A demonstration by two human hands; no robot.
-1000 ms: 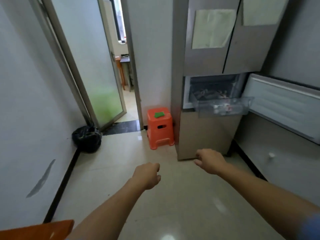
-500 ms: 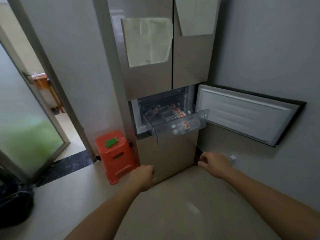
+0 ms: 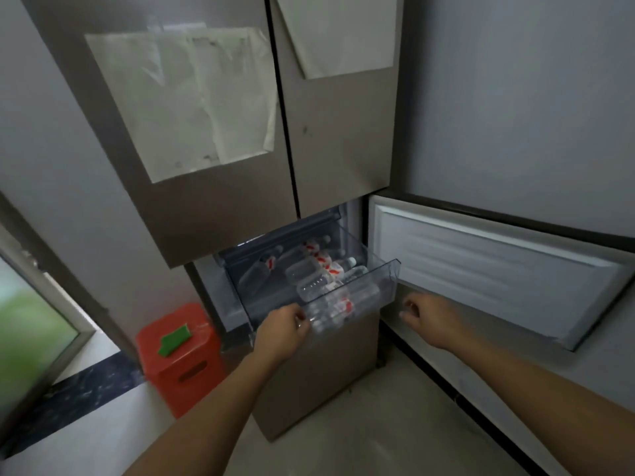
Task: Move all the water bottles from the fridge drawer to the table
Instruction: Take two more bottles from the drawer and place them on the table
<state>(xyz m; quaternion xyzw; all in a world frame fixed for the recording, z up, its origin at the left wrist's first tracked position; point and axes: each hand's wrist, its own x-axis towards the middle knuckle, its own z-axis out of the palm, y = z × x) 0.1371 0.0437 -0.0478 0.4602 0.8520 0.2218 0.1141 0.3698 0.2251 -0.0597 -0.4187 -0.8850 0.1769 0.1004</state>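
**Fridge** [image 3: 213,218]: tall, brown-grey front. The two upper doors are closed.
- Paper sheet [image 3: 182,101] stuck on the left upper door.
- Second sheet [image 3: 340,32] on the right upper door, at 1 o'clock from the first.

**Drawer** [image 3: 388,280]: clear plastic, pulled out below the upper doors, at 6 o'clock from them.

**Water bottles** [image 3: 311,274]: clear, with red-and-white labels and white caps. Several lie on their sides inside the drawer, crowded toward its right half. More show through the front wall. The exact number cannot be told.

**Lower door** [image 3: 498,273]: swung wide open at 3 o'clock from the drawer, with its white inner panel facing out.

**Left hand** [image 3: 281,329]: at the drawer's front wall, toward its left end, at 7 o'clock from the bottles.
- Fingers [image 3: 299,317] are curled against the clear plastic.
- Whether they grip the wall or only touch it cannot be told.

**Right hand** [image 3: 429,316]: at 4 o'clock from the drawer, in front of the open door and apart from both.
- Fingers [image 3: 409,309] are curled in and hold nothing.

**Stool** [image 3: 182,359]: orange plastic, on the floor [image 3: 395,424] just beside the fridge, at 8 o'clock from the drawer.
- Green pad [image 3: 174,339] lies on its seat.

**Glass door** [image 3: 31,321]: frosted, at 9 o'clock.
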